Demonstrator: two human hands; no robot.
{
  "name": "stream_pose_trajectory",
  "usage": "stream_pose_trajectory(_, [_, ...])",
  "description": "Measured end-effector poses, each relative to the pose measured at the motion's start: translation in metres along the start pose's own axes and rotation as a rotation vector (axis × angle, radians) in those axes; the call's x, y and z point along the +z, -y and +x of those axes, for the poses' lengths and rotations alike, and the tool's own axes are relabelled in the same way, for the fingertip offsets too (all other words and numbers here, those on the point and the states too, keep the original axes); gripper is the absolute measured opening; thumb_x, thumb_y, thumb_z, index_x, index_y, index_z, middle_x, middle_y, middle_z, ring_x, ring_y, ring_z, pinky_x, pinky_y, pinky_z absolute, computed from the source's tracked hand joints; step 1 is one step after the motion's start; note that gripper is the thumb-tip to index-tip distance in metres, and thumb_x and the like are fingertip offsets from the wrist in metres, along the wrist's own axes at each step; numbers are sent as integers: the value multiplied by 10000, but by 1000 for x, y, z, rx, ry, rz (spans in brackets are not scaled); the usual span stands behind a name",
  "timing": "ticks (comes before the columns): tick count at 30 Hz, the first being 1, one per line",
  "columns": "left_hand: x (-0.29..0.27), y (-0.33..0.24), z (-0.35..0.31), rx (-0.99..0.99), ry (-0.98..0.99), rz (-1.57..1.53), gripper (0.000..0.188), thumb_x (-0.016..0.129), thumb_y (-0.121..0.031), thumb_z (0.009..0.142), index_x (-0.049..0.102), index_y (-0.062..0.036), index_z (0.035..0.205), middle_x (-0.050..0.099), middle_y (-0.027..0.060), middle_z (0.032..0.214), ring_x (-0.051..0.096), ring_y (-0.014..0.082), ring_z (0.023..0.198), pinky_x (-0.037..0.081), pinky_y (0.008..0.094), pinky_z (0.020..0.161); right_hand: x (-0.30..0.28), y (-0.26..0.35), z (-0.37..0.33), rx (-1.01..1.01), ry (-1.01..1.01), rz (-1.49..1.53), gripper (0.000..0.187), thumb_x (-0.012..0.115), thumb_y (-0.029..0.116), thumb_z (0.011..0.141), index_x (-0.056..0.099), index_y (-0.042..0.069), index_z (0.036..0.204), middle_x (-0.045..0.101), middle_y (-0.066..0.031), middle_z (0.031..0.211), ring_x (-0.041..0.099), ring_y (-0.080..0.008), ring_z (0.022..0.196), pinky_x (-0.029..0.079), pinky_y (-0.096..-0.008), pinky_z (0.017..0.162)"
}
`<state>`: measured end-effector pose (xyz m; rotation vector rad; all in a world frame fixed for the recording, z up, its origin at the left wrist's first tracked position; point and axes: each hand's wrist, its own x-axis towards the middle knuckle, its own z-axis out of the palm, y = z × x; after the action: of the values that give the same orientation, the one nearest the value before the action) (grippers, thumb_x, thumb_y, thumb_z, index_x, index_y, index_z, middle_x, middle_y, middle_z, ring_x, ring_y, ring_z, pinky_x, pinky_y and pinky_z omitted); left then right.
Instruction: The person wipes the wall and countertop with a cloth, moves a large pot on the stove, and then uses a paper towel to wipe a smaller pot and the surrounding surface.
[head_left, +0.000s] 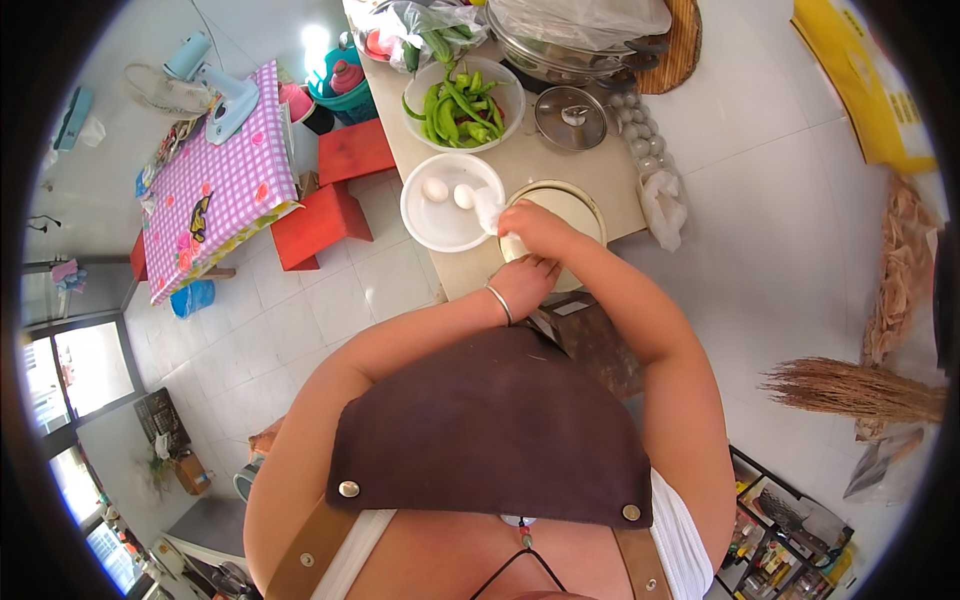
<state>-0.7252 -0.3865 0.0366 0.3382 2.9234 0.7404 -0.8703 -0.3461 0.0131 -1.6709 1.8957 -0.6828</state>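
My right hand [537,231] is closed on a crumpled white cloth or tissue [487,212]; which of the two I cannot tell. The white piece hangs over the right rim of a white plastic bowl [415,222]. Two eggs, a pale one [435,189] and a whiter one [464,196], lie inside this bowl. Under my right hand stands a round cream-coloured pot [578,207] with a thin dark rim. My left hand [526,284], a bracelet on its wrist, has its fingers curled over the pot's near rim. My right forearm hides part of the pot.
Behind the bowl, a clear bowl of green peppers [458,108] stands beside a metal lid [571,117]. A large steel pot [560,45] sits at the counter's far end. White bags [660,205] hang off its right edge. Red stools [322,225] stand left.
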Motion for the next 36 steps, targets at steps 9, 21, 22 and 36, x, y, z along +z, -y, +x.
stream_pose_trajectory(9, [-3, 4, 0, 46, -125, 104, 668, 684, -108, 650, 471, 26, 1269, 448, 140, 1351, 420, 287, 1265, 406, 349, 1009, -16, -21, 1, -141, -185, -136, 260, 546, -10, 714, 702, 95, 894, 678, -62, 960, 556, -286, 938, 445, -350, 854])
stream_pose_trajectory(21, [1, 2, 1, 72, -191, 167, 692, 689, -108, 634, 464, 28, 1273, 437, 154, 1367, 406, 290, 1284, 413, 348, 1004, -38, -37, -6, 159, -237, -209, 277, 528, 26, 751, 692, 95, 964, 673, -65, 1021, 567, -277, 893, 448, -346, 856])
stream_pose_trajectory(22, [1, 2, 2, 73, -181, 151, 686, 686, -108, 634, 467, 29, 1270, 438, 155, 1366, 407, 291, 1283, 414, 348, 1002, -35, -36, -6, 100, -188, -166, 264, 521, 47, 768, 695, 95, 960, 672, -68, 1024, 560, -279, 897, 443, -340, 859])
stream_pose_trajectory(36, [-16, -4, 8, -116, 256, 39, 640, 649, -110, 686, 455, 21, 1282, 437, 156, 1365, 424, 294, 1266, 412, 353, 996, 7, -10, -20, 124, 22, 15, 247, 552, 163, 839, 685, 117, 1043, 602, -121, 984, 560, -256, 941, 450, -330, 831])
